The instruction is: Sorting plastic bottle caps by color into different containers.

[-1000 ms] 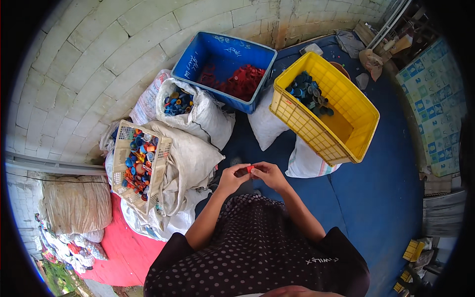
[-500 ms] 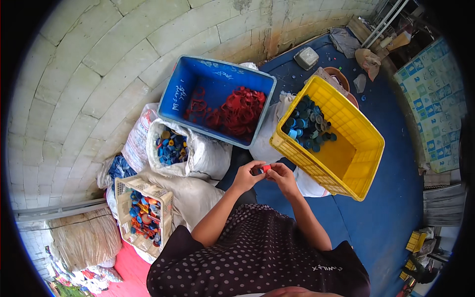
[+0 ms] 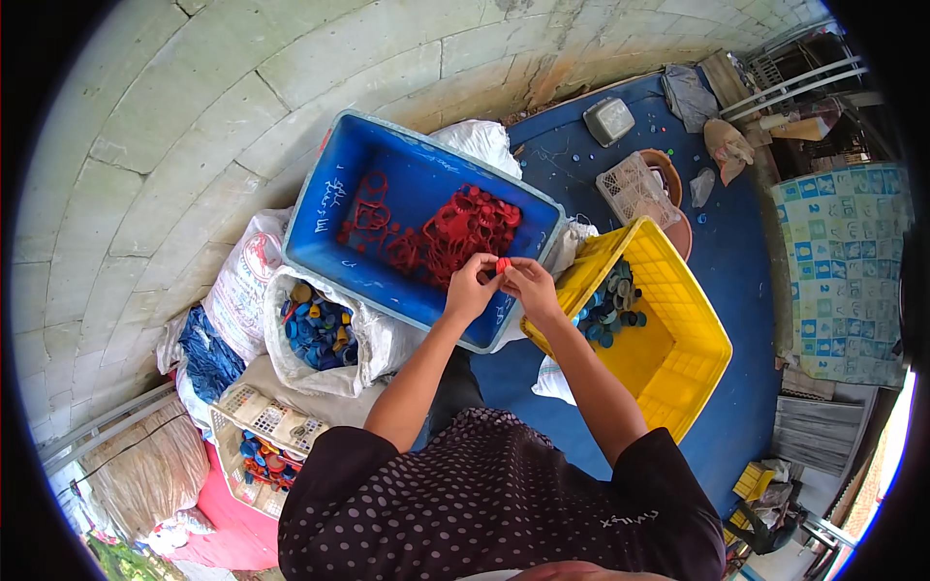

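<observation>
A small red plastic bottle cap (image 3: pixel 502 264) is pinched between the fingertips of both hands. My left hand (image 3: pixel 471 292) grips it from one side and my right hand (image 3: pixel 533 289) from the other, so the fingers partly cover it. Both hands are over the near right rim of a blue plastic crate (image 3: pixel 351 276). Inside that crate lies a heap of red caps and rings (image 3: pixel 470 228). On the right, close to my right forearm, a yellow plastic crate (image 3: pixel 678 324) is tilted and holds dark, green and blue caps (image 3: pixel 612 308).
Left of me stands a white sack (image 3: pixel 279 347) full of blue and yellow caps. Nearer is a cream slatted crate (image 3: pixel 281 423) with mixed caps. A block wall (image 3: pixel 242 126) rises behind. Farther off on the blue floor (image 3: pixel 572 145) are a clear tub (image 3: pixel 608 121) and a brown basin (image 3: pixel 682 237).
Both hands have moved forward with the red cap, from the gap between the crates to over the blue crate's rim. The view has shifted and turned a little.
</observation>
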A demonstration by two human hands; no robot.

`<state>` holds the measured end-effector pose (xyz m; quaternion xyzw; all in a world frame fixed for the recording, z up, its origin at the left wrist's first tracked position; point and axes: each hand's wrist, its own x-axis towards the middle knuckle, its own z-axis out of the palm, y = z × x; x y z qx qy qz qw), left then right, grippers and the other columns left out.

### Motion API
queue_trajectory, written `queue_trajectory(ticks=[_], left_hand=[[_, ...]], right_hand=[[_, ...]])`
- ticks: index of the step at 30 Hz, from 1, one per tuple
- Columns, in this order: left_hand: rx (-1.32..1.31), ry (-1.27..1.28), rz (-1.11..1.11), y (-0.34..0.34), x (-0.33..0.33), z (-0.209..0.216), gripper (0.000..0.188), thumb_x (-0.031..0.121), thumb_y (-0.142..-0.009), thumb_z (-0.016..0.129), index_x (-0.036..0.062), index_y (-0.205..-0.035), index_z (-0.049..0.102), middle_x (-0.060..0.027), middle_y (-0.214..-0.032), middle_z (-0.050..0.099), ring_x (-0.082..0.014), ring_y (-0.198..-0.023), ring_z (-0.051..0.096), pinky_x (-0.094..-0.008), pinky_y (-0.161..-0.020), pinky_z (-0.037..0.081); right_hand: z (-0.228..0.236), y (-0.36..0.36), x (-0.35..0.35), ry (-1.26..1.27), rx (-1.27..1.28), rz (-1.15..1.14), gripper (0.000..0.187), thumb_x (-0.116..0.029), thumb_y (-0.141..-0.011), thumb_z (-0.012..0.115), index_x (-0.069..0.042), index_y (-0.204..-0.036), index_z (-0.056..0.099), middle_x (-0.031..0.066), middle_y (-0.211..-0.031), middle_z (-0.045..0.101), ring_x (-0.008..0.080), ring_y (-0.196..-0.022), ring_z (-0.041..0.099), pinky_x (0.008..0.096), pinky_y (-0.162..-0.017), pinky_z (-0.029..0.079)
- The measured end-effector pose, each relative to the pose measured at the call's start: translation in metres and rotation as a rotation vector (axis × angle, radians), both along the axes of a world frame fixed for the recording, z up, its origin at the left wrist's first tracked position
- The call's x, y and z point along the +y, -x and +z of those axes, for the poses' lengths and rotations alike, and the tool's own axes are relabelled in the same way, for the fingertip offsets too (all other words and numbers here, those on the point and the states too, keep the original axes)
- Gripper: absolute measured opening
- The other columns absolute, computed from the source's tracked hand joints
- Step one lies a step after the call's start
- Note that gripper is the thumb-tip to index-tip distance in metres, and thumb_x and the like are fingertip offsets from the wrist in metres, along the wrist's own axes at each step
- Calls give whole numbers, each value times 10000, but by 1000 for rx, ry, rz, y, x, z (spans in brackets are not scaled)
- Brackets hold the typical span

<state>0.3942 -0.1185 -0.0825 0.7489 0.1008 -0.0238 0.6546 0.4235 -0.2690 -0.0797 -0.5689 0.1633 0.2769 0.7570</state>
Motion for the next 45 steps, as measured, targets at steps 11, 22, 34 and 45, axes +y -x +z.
queue_trajectory(ticks=[11, 22, 34, 45], left_hand=[[198, -156, -143, -39, 15, -66, 515, 249, -851, 712, 58, -1293, 529, -167, -1162, 643, -251, -911, 662, -358, -830, 525], [300, -58, -76, 108, -41, -31, 277, 237, -884, 681, 42, -1079, 655, -74, -970, 694, -151, -855, 644, -285, -790, 505], [227, 155, 418, 279, -161, 21, 225, 165, -941, 619, 3, -1096, 627, -16, -874, 638, -99, -768, 586, -241, -688, 467], [127, 424, 1201, 481, -193, 2, 176, 211, -952, 612, 91, -1080, 631, 35, -921, 647, -54, -754, 586, -203, -577, 408]], right_hand=[[-8, -20, -24, 311, -81, 130, 530, -203, -943, 607, -77, -1418, 409, 164, -1476, 382, 232, -1296, 434, 358, -942, 457], [22, 112, -109, 151, -12, 273, 278, -175, -954, 589, -51, -1202, 568, 46, -1097, 604, 160, -975, 608, 312, -800, 509], [32, 127, -177, -46, -240, 475, 154, -156, -919, 630, -84, -1055, 627, -12, -916, 632, 88, -790, 605, 226, -648, 465], [65, 256, -139, 80, -358, 1089, 151, -179, -928, 629, -77, -1039, 629, -12, -877, 612, 74, -772, 583, 211, -640, 465]])
